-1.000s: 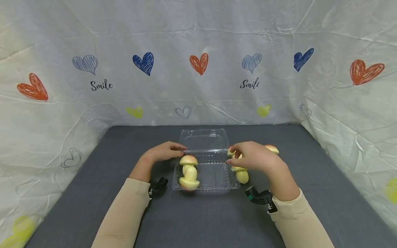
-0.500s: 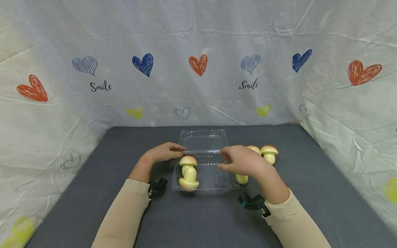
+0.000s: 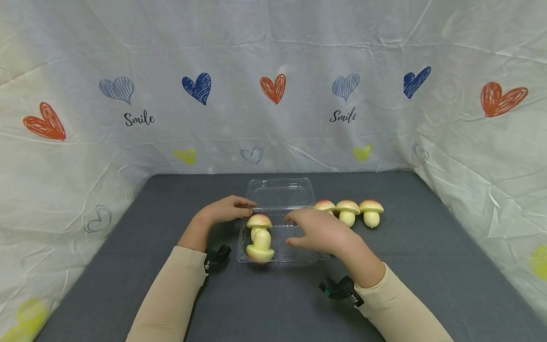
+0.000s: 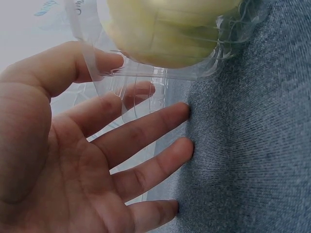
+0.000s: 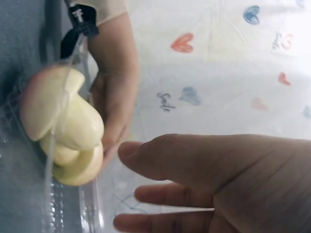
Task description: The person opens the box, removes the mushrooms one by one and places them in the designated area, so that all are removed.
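A clear plastic clamshell box [image 3: 295,259] lies in the middle of the table, its lid [image 3: 280,192] laid back. Two mushrooms [image 3: 261,237] with pale yellow stems and reddish caps sit end to end in its left side. At the back left corner my left hand [image 3: 226,209] touches the box; in the left wrist view its fingers [image 4: 146,141] are spread, with clear plastic near thumb and index finger. My right hand [image 3: 320,230] hovers above the box's right half. Thumb and fingers are apart in the right wrist view, with nothing seen between them.
Three more mushrooms [image 3: 348,212] stand in a row right of the box, the nearest partly behind my right hand. A dark grey cloth [image 3: 273,304] covers the table. A white curtain [image 3: 231,128] with printed hearts hangs behind and at both sides.
My right hand has moved left and slightly nearer, from the box's right edge to over its inside, uncovering the row of mushrooms. My left hand and the mushrooms in the box stay put.
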### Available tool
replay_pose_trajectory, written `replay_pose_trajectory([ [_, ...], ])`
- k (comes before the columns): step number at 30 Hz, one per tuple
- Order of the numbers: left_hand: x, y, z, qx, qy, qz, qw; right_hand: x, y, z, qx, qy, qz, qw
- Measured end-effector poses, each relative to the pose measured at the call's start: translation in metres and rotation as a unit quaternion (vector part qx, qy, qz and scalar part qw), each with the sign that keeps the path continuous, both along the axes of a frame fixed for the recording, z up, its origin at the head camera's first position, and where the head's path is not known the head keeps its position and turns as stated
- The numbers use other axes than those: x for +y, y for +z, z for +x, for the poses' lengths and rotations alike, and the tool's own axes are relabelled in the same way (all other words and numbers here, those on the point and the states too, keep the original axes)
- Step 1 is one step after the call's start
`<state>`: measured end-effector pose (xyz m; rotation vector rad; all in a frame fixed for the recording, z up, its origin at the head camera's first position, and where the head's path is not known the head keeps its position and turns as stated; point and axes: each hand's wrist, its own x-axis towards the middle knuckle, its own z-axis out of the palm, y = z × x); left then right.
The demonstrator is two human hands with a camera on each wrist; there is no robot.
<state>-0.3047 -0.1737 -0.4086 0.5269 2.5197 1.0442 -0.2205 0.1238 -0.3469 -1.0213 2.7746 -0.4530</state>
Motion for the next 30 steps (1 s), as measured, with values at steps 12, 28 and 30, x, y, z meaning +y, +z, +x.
replay_pose_trajectory([
  [12, 0.0, -0.002, -0.001, 0.001, -0.004, 0.004, 1.0, -0.025, -0.017, 0.008, 0.087, 0.159, -0.024, 0.9832],
  [28, -0.001, -0.003, -0.003, 0.015, -0.005, 0.001, 0.9999, -0.039, -0.037, 0.011, 0.151, 0.198, -0.027, 0.9682],
  [30, -0.001, -0.004, -0.003, 0.015, -0.003, 0.001, 0.9999, -0.04, -0.038, 0.011, 0.16, 0.195, -0.019, 0.9674],
])
